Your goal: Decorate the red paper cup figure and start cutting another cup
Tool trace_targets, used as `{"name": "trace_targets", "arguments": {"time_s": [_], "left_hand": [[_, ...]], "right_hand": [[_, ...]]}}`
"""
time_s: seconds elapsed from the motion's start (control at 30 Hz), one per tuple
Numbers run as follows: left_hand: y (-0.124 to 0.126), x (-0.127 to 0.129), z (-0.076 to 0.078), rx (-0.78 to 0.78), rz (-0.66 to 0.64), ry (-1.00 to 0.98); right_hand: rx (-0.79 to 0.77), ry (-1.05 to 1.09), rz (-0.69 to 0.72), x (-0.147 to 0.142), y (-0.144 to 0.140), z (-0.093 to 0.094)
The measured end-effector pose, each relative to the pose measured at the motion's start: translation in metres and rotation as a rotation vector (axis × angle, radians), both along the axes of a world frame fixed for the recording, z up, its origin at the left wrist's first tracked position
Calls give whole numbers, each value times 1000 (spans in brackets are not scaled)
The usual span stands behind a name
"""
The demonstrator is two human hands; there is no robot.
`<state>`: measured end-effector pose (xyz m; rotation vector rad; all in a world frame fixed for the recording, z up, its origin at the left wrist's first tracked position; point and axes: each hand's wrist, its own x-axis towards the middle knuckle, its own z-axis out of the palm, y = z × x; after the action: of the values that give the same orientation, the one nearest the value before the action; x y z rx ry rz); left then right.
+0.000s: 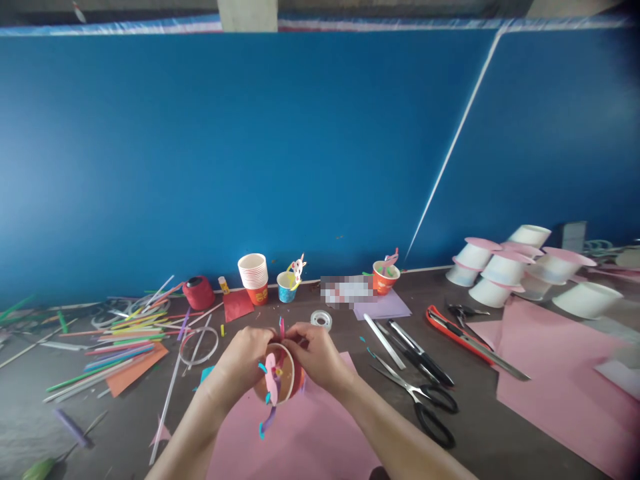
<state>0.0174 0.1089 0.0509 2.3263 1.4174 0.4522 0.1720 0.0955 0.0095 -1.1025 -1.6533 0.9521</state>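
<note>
Low in the middle of the head view, my left hand (257,350) and my right hand (316,350) both grip a paper cup (286,387) at its far rim. The cup tilts so that its inside faces me. A pink paper cutout (271,379) with blue bits and a purple curled strip (269,419) sits across its opening. A small pink piece (282,327) sticks up between my fingertips, which are partly hidden behind the rim. Pink paper (295,443) lies under the cup.
Scissors (417,393), a pen-like cutter (420,352) and a red utility knife (460,337) lie to the right. Stacked white cups (505,267) stand beyond them. Many straws (125,333) spread on the left. A tape roll (321,320) and a cup stack (253,273) are behind my hands.
</note>
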Motion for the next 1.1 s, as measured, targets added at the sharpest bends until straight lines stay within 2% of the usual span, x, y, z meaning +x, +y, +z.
{"name": "trace_targets", "arguments": {"time_s": [0.2, 0.47, 0.67, 0.97, 1.1], "left_hand": [[2, -2, -4, -3, -17, -149], [-4, 1, -1, -78, -16, -378], [3, 0, -8, -44, -23, -228], [2, -1, -11, -20, 43, -143], [2, -1, -13, -28, 43, -121]], "right_hand": [[107, 40, -15, -1, 0, 0], [33, 23, 51, 2, 1, 1], [-7, 118, 45, -2, 1, -4], [218, 77, 90, 1, -4, -4], [246, 48, 69, 2, -4, -8]]}}
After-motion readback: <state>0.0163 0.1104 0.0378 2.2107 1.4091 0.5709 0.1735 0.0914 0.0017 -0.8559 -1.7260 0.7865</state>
